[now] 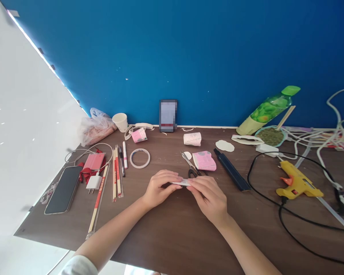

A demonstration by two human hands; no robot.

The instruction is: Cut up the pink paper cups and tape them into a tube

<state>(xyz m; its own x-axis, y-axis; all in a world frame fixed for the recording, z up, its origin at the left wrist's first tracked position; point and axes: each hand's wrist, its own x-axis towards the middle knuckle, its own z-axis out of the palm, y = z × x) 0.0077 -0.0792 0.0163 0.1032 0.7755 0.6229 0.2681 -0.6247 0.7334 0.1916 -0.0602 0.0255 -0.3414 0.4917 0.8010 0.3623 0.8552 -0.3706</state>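
Counter of dark brown wood (160,236) spreads under the bare left hand (161,188) and bare right hand (208,195); just beyond the fingers lie steel scissors with black handles (192,167); pinched directly between both hands' fingers is a small, flat, whitish, paper-like strip (184,182), equally near each, its long axis pointing left to right

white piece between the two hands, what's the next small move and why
Probably tilt the white piece up a little: the left hand and right hand hold it at opposite ends, and it shows only as a narrow strip between them, so its face is hard to check.
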